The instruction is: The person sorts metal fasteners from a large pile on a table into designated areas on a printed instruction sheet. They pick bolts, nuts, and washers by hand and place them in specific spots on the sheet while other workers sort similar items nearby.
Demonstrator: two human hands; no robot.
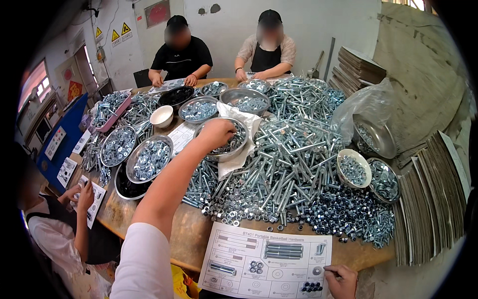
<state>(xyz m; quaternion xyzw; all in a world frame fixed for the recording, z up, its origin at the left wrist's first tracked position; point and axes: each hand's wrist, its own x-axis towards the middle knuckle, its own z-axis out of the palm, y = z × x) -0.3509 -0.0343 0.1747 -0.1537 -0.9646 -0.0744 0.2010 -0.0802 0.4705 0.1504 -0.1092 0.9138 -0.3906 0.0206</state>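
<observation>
Left hand [215, 132] in steel bowl [242, 147] — fingers' grip hidden, right hand [341, 280] curled on sheet [239, 251].

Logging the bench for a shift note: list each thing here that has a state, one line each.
Left hand: reaching into the steel bowl, fingers curled.
Right hand: resting on the printed sheet's corner.
Steel bowl: upright, holding small metal parts.
Printed sheet: flat, partly loaded with bolts and nuts.
White bowl: upright, looks empty.
Plastic bag: open, crumpled.

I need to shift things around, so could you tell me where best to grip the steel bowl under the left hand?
Grip the steel bowl at its near rim, from the person's side. The left hand reaches into it, a white cloth lies beneath, and bolts crowd its right.
</observation>
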